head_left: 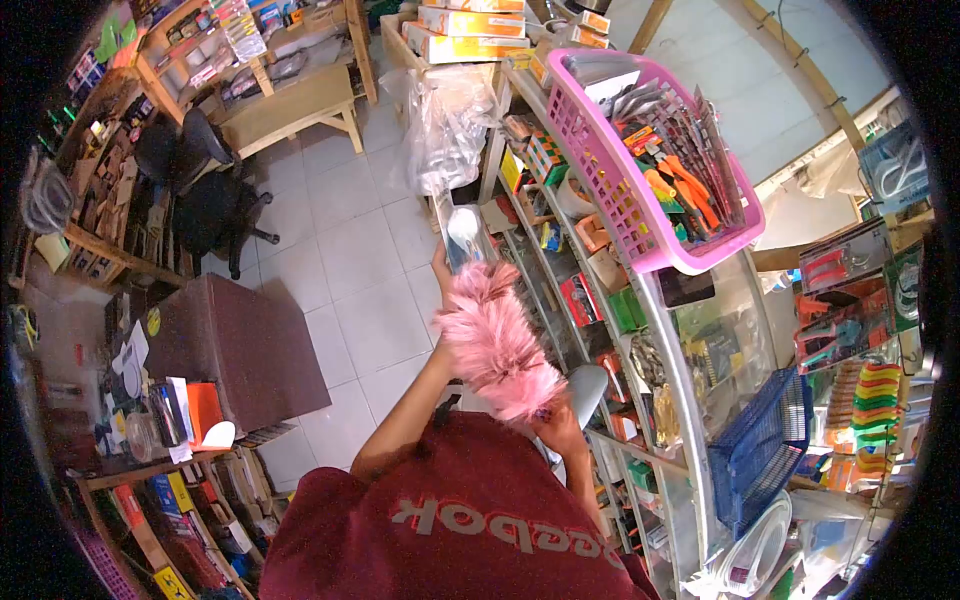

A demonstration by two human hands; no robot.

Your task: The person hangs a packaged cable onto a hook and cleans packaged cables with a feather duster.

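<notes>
My right hand (pixel 562 425) is closed around the near end of a pink feather duster (pixel 500 350), whose fluffy head points away from me. Its handle is mostly hidden by the hand and feathers. My left hand (pixel 443 275) is partly covered by the duster. Its visible fingers hold the side of a flat clear package (pixel 465 232) with a pale rounded thing inside; I cannot make out its kind. The far tip of the duster lies over the near end of this package.
Right of me is a glass-sided shelf case (pixel 690 440) with a pink basket (pixel 660 255) of pliers and tools on top. A blue basket (pixel 760 450) stands beyond it. Left are a brown cabinet (pixel 265 350), a black chair (pixel 215 195) and a wooden bench (pixel 290 110).
</notes>
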